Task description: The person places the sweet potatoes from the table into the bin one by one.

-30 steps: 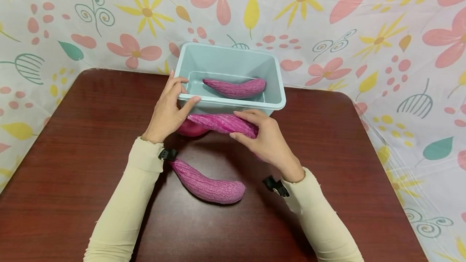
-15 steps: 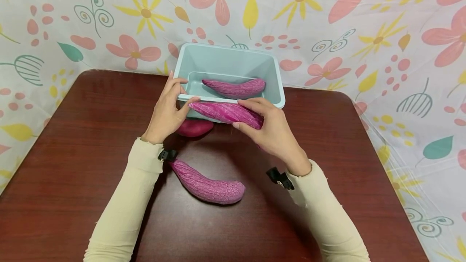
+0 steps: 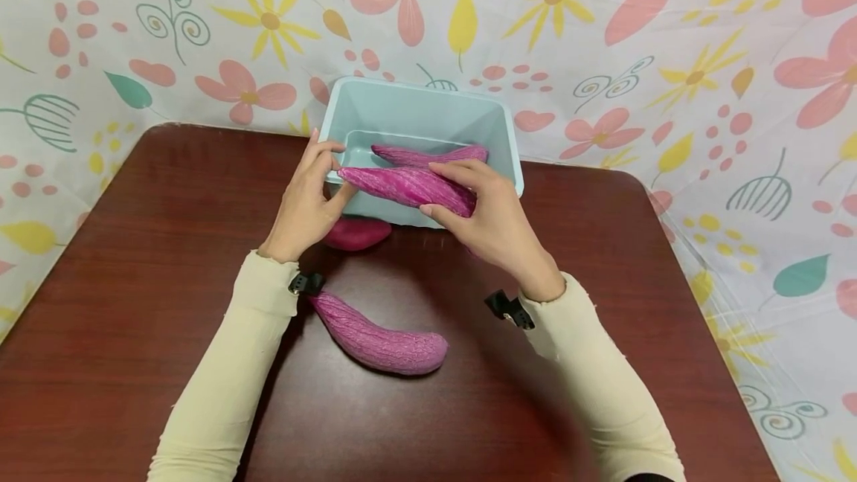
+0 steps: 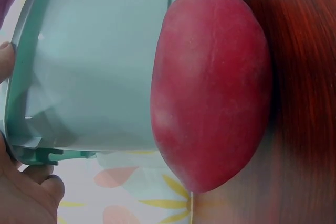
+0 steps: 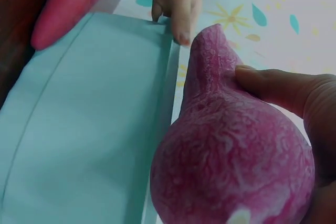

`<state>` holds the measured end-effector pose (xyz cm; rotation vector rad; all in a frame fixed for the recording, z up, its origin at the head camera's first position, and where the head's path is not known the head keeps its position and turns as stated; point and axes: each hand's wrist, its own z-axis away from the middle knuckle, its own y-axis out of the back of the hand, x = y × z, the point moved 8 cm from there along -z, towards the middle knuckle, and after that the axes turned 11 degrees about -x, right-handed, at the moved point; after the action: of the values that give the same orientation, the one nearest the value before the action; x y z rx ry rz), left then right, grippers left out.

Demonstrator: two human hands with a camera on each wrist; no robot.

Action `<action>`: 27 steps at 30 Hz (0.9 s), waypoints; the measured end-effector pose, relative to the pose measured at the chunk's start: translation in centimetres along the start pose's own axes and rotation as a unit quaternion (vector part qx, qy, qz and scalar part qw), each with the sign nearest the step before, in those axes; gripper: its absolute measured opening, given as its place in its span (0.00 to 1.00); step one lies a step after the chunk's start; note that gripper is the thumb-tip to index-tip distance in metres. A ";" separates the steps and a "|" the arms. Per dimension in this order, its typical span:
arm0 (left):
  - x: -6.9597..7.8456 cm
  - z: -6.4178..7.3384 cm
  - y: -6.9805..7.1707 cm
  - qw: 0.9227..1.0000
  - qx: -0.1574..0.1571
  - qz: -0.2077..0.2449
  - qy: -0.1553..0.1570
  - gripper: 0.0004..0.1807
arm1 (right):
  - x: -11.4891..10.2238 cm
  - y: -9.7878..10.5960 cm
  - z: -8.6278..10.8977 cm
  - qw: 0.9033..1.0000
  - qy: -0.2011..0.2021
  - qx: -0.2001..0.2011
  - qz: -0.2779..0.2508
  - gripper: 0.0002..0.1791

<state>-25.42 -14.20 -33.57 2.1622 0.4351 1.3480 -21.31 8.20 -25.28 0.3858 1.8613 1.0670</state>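
My right hand (image 3: 492,222) grips a wrinkled purple eggplant (image 3: 395,184) by its thicker end, thumb on the near side. It hangs above the near rim of a light blue plastic bin (image 3: 428,103), its narrow tip pointing left. In the right wrist view, the eggplant's rounded end (image 5: 226,161) fills the foreground. My left hand (image 3: 301,199) holds the bin by its left front corner, fingers and thumb around the rim. Inside the bin lies another purple eggplant (image 3: 402,155), partly hidden behind the held one.
A third purple eggplant (image 3: 382,341) lies curved on the dark wooden table (image 3: 134,303), near my left wrist. Against the bin's front wall rests a smooth red oval vegetable (image 4: 210,87), like a sweet potato. A flower-patterned cloth (image 3: 602,21) hangs behind the table.
My right hand has raised the held eggplant from in front of the bin to above its near rim. The left hand keeps its place on the bin's corner.
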 end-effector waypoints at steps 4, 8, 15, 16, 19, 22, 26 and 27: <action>0.1 0.0 0.1 1.000 0.004 0.003 -0.001 0.14 | -0.2 0.4 -0.6 1.000 0.005 0.005 -0.002 0.29; 0.2 0.0 0.2 1.000 0.012 0.003 -0.002 0.15 | -0.1 0.8 -1.2 1.000 0.000 0.005 0.004 0.29; 0.1 0.0 0.0 1.000 0.013 -0.002 0.001 0.20 | 0.3 1.8 -2.4 1.000 -0.014 0.011 0.006 0.28; 0.1 0.0 0.0 1.000 0.013 -0.002 0.002 0.20 | 0.4 1.9 -2.6 1.000 -0.016 0.012 0.005 0.28; 0.0 0.0 -0.1 1.000 0.011 0.001 0.003 0.21 | 0.7 2.2 -3.3 1.000 -0.028 0.010 0.009 0.28; 0.0 0.0 -0.1 1.000 0.011 0.003 0.002 0.21 | 0.9 2.5 -3.9 0.999 -0.039 0.007 0.013 0.29; 0.1 0.0 0.0 1.000 0.015 0.004 -0.001 0.21 | 1.2 2.7 -4.7 0.999 -0.045 0.005 0.023 0.30; 0.2 -0.1 0.0 1.000 0.015 0.004 -0.002 0.21 | 1.3 2.7 -4.9 0.999 -0.046 0.005 0.024 0.30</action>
<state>-25.40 -14.13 -33.40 2.1936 0.4485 1.3492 -26.50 8.07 -22.87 0.4801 1.7838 1.0562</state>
